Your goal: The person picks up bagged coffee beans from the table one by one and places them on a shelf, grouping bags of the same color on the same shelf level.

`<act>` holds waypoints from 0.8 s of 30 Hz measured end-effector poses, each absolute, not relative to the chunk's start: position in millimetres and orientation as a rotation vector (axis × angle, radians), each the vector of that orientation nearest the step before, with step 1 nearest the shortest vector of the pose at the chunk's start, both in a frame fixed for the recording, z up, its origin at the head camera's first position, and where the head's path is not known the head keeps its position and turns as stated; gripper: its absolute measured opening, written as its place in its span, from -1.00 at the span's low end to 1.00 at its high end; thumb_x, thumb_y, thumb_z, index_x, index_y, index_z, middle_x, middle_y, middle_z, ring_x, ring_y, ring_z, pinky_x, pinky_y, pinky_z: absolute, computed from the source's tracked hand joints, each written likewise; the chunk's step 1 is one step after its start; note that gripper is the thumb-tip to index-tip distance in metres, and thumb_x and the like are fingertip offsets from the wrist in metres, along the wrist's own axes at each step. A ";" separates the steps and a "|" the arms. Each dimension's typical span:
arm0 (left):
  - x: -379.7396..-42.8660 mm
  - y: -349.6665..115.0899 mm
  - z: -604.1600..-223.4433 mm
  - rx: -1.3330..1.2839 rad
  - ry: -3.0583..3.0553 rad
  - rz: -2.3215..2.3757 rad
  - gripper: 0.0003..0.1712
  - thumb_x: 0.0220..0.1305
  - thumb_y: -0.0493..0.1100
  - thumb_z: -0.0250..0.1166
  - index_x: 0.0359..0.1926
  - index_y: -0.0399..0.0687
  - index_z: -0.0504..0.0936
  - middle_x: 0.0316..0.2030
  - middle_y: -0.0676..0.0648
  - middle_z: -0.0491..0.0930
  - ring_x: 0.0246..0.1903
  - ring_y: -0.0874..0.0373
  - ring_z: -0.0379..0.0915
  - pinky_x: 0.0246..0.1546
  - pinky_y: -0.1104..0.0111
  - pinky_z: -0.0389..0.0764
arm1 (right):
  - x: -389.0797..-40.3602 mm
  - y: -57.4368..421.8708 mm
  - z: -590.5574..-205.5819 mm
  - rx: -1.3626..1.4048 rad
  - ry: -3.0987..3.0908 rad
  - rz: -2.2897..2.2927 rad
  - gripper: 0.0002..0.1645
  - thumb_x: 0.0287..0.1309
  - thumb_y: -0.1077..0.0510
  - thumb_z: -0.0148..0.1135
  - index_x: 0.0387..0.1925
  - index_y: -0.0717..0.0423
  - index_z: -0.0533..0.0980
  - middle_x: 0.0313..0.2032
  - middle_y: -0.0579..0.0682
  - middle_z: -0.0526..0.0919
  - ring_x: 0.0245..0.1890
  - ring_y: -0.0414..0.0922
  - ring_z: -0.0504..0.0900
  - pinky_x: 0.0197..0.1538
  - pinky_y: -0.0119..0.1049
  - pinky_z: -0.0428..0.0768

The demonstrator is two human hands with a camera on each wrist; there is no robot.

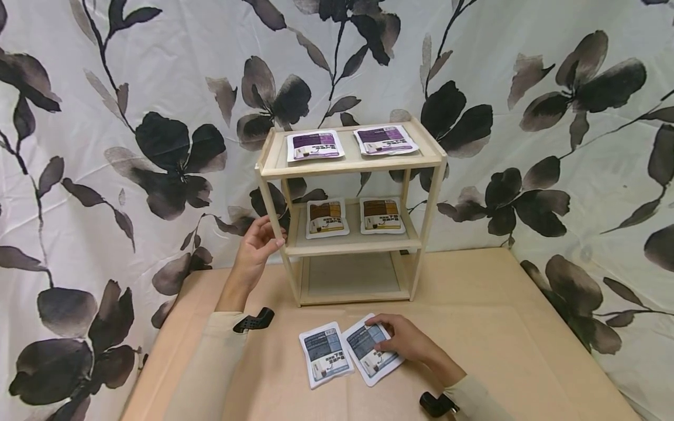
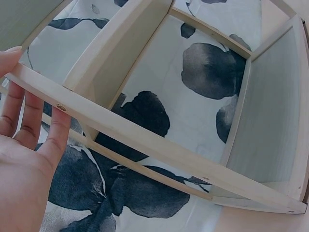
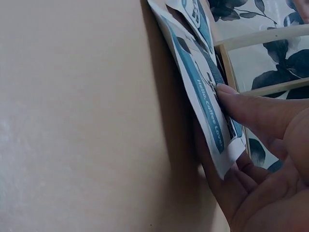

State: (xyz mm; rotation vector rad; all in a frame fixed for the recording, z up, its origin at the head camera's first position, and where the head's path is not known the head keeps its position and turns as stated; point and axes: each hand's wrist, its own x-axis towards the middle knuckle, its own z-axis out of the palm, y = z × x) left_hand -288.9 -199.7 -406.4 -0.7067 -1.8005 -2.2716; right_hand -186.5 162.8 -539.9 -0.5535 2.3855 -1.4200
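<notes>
My right hand [image 1: 409,339] pinches a white and blue coffee packet [image 1: 367,352] over the table, thumb on its printed face and fingers beneath it, as the right wrist view shows. To its left lies a second blue coffee packet [image 1: 325,355], its edge against the held one. My left hand [image 1: 254,248] holds the front left post of a small three-tier wooden shelf [image 1: 353,248]. In the left wrist view the thumb is on one side of that post [image 2: 130,128] and the fingers [image 2: 58,128] are on the other.
Two purple packets [image 1: 316,145] lie on the top tier and two brown packets [image 1: 327,217] on the middle tier. The bottom tier [image 1: 350,275] is a bare panel. Behind the table [image 1: 474,304] hangs a flower-patterned cloth [image 1: 489,70].
</notes>
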 end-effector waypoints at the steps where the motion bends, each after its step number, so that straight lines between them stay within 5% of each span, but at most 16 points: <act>1: -288.9 -199.9 -406.4 -0.706 -1.803 -2.269 -0.41 0.28 -0.55 0.23 0.30 -0.15 0.46 -0.08 -0.13 0.57 -0.04 0.02 0.53 -0.03 0.41 0.60 | -187.0 163.5 -539.7 -0.565 2.375 -1.425 -0.44 0.03 0.34 0.50 0.13 0.17 0.60 0.11 0.16 0.62 -0.06 -0.04 0.52 0.00 -0.34 0.50; 13: -289.2 -200.2 -407.0 -0.704 -1.819 -2.253 -0.36 0.27 -0.57 0.21 0.35 -0.43 0.25 -0.09 -0.09 0.57 -0.05 -0.03 0.50 -0.03 0.41 0.59 | -194.2 171.3 -541.5 -0.593 2.303 -1.469 -0.60 0.23 0.28 0.37 0.11 0.17 0.62 0.21 0.17 0.60 0.31 0.18 0.44 0.29 -0.35 0.40; 20: -289.6 -200.7 -406.8 -0.704 -1.820 -2.260 -0.39 0.28 -0.56 0.21 0.26 0.02 0.52 -0.07 -0.12 0.56 -0.03 -0.05 0.49 -0.02 0.40 0.59 | -196.7 172.4 -533.5 -0.539 2.290 -1.521 -0.62 0.27 0.23 0.35 0.12 0.15 0.62 0.26 0.23 0.54 0.25 0.14 0.47 0.17 -0.47 0.43; 24: -290.0 -200.8 -406.9 -0.706 -1.817 -2.260 -0.40 0.28 -0.56 0.22 0.28 -0.08 0.49 -0.07 -0.10 0.57 -0.03 -0.03 0.49 -0.02 0.40 0.58 | -199.2 172.7 -529.5 -0.498 2.182 -1.628 -0.52 0.29 0.26 0.33 0.22 0.26 0.53 0.29 0.33 0.47 0.13 0.10 0.55 0.03 -0.43 0.55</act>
